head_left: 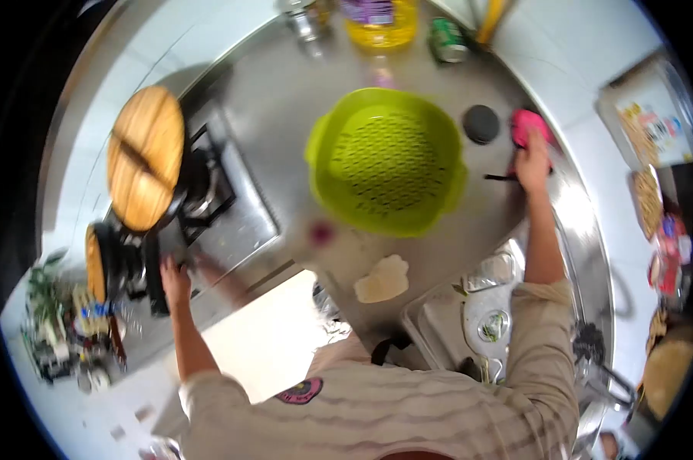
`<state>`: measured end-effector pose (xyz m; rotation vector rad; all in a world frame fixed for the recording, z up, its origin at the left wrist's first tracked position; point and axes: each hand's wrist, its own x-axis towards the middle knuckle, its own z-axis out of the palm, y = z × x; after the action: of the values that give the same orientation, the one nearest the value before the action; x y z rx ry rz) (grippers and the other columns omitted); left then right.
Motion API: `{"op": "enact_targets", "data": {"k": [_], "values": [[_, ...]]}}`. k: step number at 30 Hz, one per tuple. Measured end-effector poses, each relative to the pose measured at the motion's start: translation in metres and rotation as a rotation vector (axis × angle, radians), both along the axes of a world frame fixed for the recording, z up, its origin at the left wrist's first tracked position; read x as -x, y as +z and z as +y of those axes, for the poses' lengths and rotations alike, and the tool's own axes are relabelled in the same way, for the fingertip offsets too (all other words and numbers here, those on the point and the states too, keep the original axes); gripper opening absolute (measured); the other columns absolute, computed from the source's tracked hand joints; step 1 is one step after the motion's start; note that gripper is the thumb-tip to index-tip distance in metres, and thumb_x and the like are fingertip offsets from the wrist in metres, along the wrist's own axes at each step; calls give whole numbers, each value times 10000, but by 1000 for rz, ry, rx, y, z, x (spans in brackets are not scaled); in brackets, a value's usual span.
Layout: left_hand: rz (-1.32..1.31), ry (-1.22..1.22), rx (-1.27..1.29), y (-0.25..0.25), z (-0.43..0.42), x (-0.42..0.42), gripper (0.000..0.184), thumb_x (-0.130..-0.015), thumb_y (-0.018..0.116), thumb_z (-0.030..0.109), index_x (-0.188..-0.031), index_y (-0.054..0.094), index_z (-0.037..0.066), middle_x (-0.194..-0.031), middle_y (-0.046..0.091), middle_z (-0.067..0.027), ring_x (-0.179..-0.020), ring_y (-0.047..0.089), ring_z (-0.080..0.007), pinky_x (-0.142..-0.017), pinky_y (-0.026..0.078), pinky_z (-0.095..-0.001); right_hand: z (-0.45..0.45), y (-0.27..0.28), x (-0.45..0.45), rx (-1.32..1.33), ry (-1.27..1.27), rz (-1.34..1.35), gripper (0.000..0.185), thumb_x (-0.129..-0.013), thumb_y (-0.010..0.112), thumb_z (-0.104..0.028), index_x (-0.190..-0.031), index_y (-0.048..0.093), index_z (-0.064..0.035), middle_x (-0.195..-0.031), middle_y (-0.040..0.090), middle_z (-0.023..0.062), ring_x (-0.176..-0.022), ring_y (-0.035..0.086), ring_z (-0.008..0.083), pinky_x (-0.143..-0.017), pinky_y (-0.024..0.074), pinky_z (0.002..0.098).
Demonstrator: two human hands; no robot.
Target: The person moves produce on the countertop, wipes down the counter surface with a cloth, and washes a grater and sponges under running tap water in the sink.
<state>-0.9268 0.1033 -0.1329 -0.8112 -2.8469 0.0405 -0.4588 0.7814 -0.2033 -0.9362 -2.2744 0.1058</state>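
Note:
My left hand point(176, 282) is beside a long black pan handle point(154, 268) at the stove. Its fingers are small and blurred, and I cannot make out whether they grip anything. On the far right of the steel counter point(274, 92), my right hand point(532, 165) has its fingers closed on a bright pink cloth-like item point(530, 126). A dark round lid or disc point(481, 124) lies to the left of that hand, with a thin black strip point(500, 178) below it. A green colander point(389, 161) stands mid-counter, between my hands.
A round wooden lid point(145, 157) covers a pan on the stove point(243, 222). An oil bottle point(381, 23) and a green can point(447, 40) stand at the back. A pale flat piece point(382, 280) lies near the front edge, left of the sink point(431, 326).

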Motion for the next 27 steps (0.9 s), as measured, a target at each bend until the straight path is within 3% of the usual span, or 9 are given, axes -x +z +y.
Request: {"op": "enact_targets", "data": {"k": [2,5,8,10,12,14,19,22,27], "values": [[172,-140,-58,-3,52,-47,524,-732,649,48,-1223,479,-17,-1204,507,-219,-1058,501,-373,-911,401,-458,-7,1,8,113,-98,25,494,-652,479,51,-1141,551,25,-1204,527,246,-1146,477,396,-1013,354,433],[-1015,-15,-860,-6,145,-151,448,-905,568,175,-1295,420,12,-1056,592,-94,-763,589,-154,-643,499,-279,-43,16,28,196,70,14,474,-668,475,52,-1130,565,2,-1210,533,224,-1133,497,374,-1001,365,425],[-1574,79,-1165,33,234,-212,629,-937,497,281,-1428,165,73,-1272,449,-179,-851,610,-234,-670,531,-306,-94,43,55,446,183,-327,483,-666,485,85,-1126,581,-28,-1234,527,184,-1189,469,318,-1017,349,410],[-1779,279,-1330,44,272,-228,649,-923,512,300,-1420,155,85,-1329,386,-174,-887,607,-286,-709,544,-349,-119,38,46,421,462,52,545,-685,406,119,-1171,563,-69,-1271,497,172,-1233,406,340,-1049,310,408],[-1796,232,-1283,47,292,-231,582,-913,521,311,-1375,239,97,-1293,418,-172,-950,590,-305,-755,539,-372,-103,42,33,434,479,63,557,-676,395,129,-1175,557,-58,-1271,497,172,-1243,401,339,-1056,305,408],[-1802,197,-1233,45,307,-229,520,-903,530,323,-1330,323,110,-1256,450,-170,-1014,573,-324,-801,534,-394,-71,38,8,226,140,216,478,-697,429,104,-1132,580,-29,-1224,536,175,-1180,471,317,-1019,345,409],[-2039,341,-1042,14,317,-212,424,-867,499,120,-1269,399,29,-1224,479,-168,-1043,553,-340,-850,510,-469,-3,9,5,16,-182,106,449,-671,510,38,-1106,598,-33,-1148,577,193,-1087,528,342,-973,384,422],[-1792,429,-1151,-1,320,-216,401,-810,498,18,-1203,443,-33,-1128,544,-163,-992,577,-322,-790,542,-454,-29,23,38,313,164,95,438,-663,450,75,-1049,623,-39,-1113,590,184,-1068,526,359,-967,387,417],[-1822,446,-1156,32,330,-224,415,-792,485,-19,-1203,433,-37,-1137,540,-157,-992,578,-304,-810,536,-444,-149,23,30,317,503,1,449,-612,502,78,-1033,613,-28,-1115,570,146,-1121,483,317,-997,332,441]]}}
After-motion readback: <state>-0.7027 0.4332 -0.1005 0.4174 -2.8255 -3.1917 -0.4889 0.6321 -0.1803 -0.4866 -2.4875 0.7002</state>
